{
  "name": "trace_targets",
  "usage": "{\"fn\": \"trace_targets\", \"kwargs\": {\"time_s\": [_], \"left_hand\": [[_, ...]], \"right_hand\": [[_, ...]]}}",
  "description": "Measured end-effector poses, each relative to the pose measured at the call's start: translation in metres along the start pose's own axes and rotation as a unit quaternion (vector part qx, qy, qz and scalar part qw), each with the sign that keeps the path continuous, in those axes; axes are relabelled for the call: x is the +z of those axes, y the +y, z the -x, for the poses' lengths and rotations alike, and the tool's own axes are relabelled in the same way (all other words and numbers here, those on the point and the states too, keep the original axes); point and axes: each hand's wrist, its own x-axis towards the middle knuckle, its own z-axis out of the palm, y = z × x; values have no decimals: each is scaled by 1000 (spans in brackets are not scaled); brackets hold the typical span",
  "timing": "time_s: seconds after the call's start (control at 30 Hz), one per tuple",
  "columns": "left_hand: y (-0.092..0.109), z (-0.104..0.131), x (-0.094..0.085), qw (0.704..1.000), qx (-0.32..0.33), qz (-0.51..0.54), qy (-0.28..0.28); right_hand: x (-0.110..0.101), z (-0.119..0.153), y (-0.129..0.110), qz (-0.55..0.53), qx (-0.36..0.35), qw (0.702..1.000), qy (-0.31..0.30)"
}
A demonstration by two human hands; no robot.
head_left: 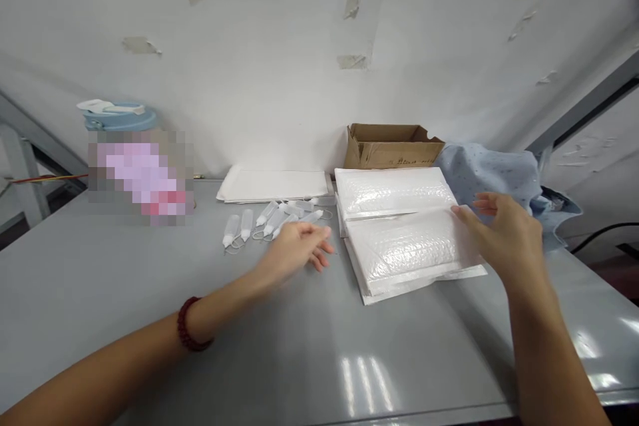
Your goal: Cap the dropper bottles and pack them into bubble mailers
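Note:
My left hand point(302, 246) is over the grey table, its fingers loosely apart with nothing visible in them. Just beyond it lie several small clear bottles point(274, 218) with white caps and thin loops. My right hand point(504, 229) is at the right edge of a stack of white bubble mailers point(414, 246), thumb near the upper right corner of the front one; its fingers are spread. Behind that, another white bubble mailer point(394, 191) overlaps the stack. Flat white envelopes point(274, 185) lie at the wall, behind the bottles.
An open cardboard box point(392, 153) stands against the wall. Light blue cloth point(489, 176) is bunched to its right. At the left are a blue-lidded container point(120, 118) and a blurred-out pink item point(142, 176). The grey table point(299, 359) has its edge near me.

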Motion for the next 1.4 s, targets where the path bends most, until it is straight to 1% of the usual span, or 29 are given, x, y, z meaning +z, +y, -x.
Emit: {"fn": "trace_targets", "kwargs": {"time_s": [0.07,0.13,0.17,0.23,0.3,0.33,0.37,0.4,0.47,0.5,0.57,0.63,0.7,0.77,0.83,0.9,1.0,1.03,1.1,1.13,1.2,1.23,1.27,1.3,1.33,1.37,1.4], "left_hand": [[0,-10,-26,993,36,-95,65],[-2,-25,-56,968,68,-201,132],[-4,-33,-70,953,76,-251,152],[-10,-49,-94,923,83,-339,159],[-18,-61,-112,897,88,-408,145],[-22,-66,-119,885,94,-435,137],[-25,-69,-124,873,100,-459,131],[-28,-71,-129,862,106,-479,127],[-33,-73,-134,841,124,-511,127],[-34,-73,-135,830,136,-525,129],[-37,-72,-135,809,169,-549,124],[-39,-71,-134,789,211,-566,109],[-42,-72,-132,771,247,-578,103],[-44,-74,-133,756,270,-583,124],[-43,-76,-136,743,284,-582,167],[-40,-75,-140,730,297,-572,225],[-33,-59,-144,705,329,-539,322],[-31,-51,-144,696,345,-524,349],[-30,-28,-140,678,382,-499,382],[-32,-15,-136,673,400,-492,382],[-39,10,-127,662,448,-485,355],[-43,22,-122,644,494,-484,326],[-47,33,-118,625,529,-484,309],[-51,42,-113,611,550,-485,298],[-55,49,-109,599,571,-491,273],[-57,54,-106,598,576,-499,249],[-58,57,-103,603,576,-504,225]], "right_hand": [[0,2,-4,-13,-33,998,50],[1,6,-12,-30,-75,992,99],[2,10,-18,-41,-101,987,119],[3,21,-34,-64,-160,975,141],[4,38,-51,-88,-228,960,140],[4,48,-60,-100,-261,950,137],[3,58,-69,-116,-306,937,119],[2,69,-77,-155,-374,909,96],[-1,89,-90,-215,-465,858,44],[-2,97,-96,-230,-498,836,11],[-4,109,-103,-242,-545,803,-28],[-4,114,-106,-242,-565,787,-47],[-2,114,-106,-248,-560,788,-56],[0,111,-104,-264,-534,801,-62],[0,106,-101,-283,-501,816,-60],[-1,103,-98,-297,-473,827,-57],[-4,104,-97,-312,-432,843,-67],[-5,106,-97,-326,-407,849,-82],[-7,112,-96,-374,-332,855,-135],[-8,115,-96,-404,-285,853,-167],[-8,120,-94,-449,-198,843,-219],[-8,122,-93,-456,-170,842,-233],[-8,123,-92,-449,-157,847,-237],[-7,123,-91,-429,-163,857,-233],[-7,123,-90,-393,-187,872,-222],[-7,122,-89,-347,-223,887,-209],[-7,121,-89,-295,-261,898,-195]]}}
